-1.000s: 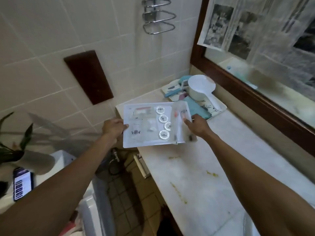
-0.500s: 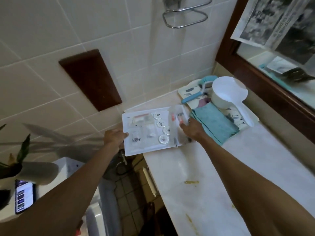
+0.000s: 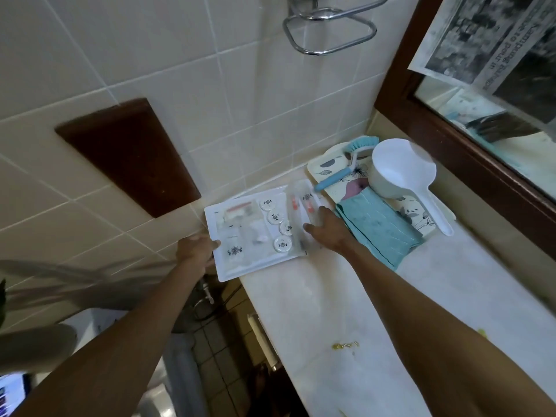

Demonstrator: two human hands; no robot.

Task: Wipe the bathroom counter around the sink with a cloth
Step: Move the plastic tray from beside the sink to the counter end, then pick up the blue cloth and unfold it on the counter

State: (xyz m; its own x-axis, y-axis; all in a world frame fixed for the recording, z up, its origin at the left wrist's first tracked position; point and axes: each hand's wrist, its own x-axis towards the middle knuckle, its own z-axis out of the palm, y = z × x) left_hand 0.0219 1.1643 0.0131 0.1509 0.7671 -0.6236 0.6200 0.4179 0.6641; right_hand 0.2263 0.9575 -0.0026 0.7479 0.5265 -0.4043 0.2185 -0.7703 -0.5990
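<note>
A flat white plastic tray (image 3: pixel 258 263) of small wrapped toiletries sits at the far left end of the pale marble tabletop (image 3: pixel 421 296), its left part hanging past the tabletop edge over the tiled floor (image 3: pixel 216 356). The left hand (image 3: pixel 195 251) is closed on the tray's left rim, thumb on top and fingers underneath. The right hand (image 3: pixel 326 231) lies on the tray's right edge, fingers bent over a clear packet (image 3: pixel 301 212) with orange-tipped items inside; whether it grips the rim or only presses down I cannot tell.

Inside the tray, 4 round white discs with dark emblems (image 3: pixel 278 225) run in a line down its middle, with clear sachets to their left.

The folded teal cloth (image 3: pixel 379 227) lies on the tabletop just right of the tray, touching or nearly touching the right hand's outer side and well apart from the left hand. Neither hand holds it. Its far end rests on a cream tray printed with leaves (image 3: pixel 329 164), which stands right of and behind the white tray and carries a white plastic water dipper (image 3: pixel 403 173) and a blue-handled scrub brush (image 3: pixel 349 164).

On the tabletop nearer the camera than the white tray, a small yellowish smear (image 3: pixel 346 345) shows. Right of the cloth, a dark wooden mirror frame (image 3: pixel 457 145) runs along the wall.
</note>
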